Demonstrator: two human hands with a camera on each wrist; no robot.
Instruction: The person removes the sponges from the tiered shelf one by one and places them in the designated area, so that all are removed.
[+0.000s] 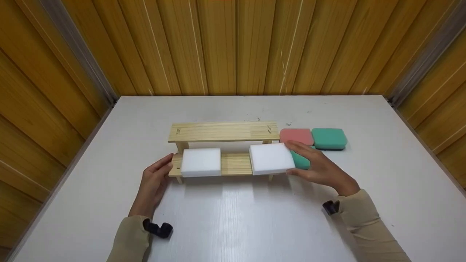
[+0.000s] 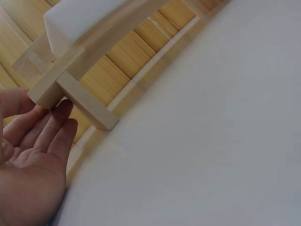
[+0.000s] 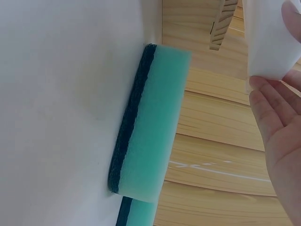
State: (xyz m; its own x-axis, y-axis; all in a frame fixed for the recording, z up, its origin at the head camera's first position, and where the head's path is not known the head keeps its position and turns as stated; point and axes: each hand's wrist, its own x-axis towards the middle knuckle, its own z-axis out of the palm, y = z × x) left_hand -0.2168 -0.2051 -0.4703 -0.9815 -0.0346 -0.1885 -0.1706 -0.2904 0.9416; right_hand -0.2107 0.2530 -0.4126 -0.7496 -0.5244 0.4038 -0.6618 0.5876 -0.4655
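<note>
Sleeves (image 1: 360,214) nearest, your right grip (image 1: 322,167) is pinching a white block (image 1: 273,159), seemingly light, soft foam best held edgewise, your left grip (image 1: 154,180) clasping a wooden stand (image 1: 236,163).

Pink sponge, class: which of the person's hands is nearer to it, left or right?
The right. The right hand is just in front of the pink sponge, gripping a white block; the left hand is farther away, at the wooden rack's left end.
</note>
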